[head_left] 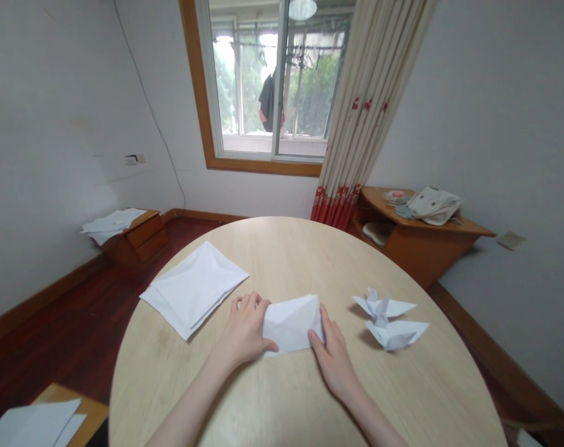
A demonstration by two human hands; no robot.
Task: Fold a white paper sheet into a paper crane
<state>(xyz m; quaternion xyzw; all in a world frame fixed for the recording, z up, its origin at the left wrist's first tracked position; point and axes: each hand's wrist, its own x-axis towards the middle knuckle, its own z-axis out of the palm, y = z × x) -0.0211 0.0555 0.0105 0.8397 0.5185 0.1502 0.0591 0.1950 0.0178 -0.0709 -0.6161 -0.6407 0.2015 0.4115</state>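
The left hand (245,329) lay with its fingers curled at the left edge of a folded white paper sheet (292,323), thumb stretched over the top, pinching that corner. The right hand (334,354) lay flatter, forefinger along the right edge and thumb tip on the lower right corner. Whether it gripped or only pressed could not be told. The sheet rested flat near the middle of the round pale wooden table (282,397), between the two hands.

The work in hand looked like setting a crease. It would likely go best with one hand pinning the layers while the other checked that the edges met, then ran a fingertip outward from the middle of the fold.

The paper looked thin, matte and crisp, with a raised ridge running towards its upper right point. The tabletop was smooth, with fine grain.

At ten o'clock from the sheet lay a loose stack of white square paper sheets (195,287), creased diagonally. At three o'clock stood two white folded paper birds (389,323) with sharp wings, close together. Farther out, at one o'clock, hung a cream curtain with red flowers (366,112), and at twelve a wood-framed window (272,81).
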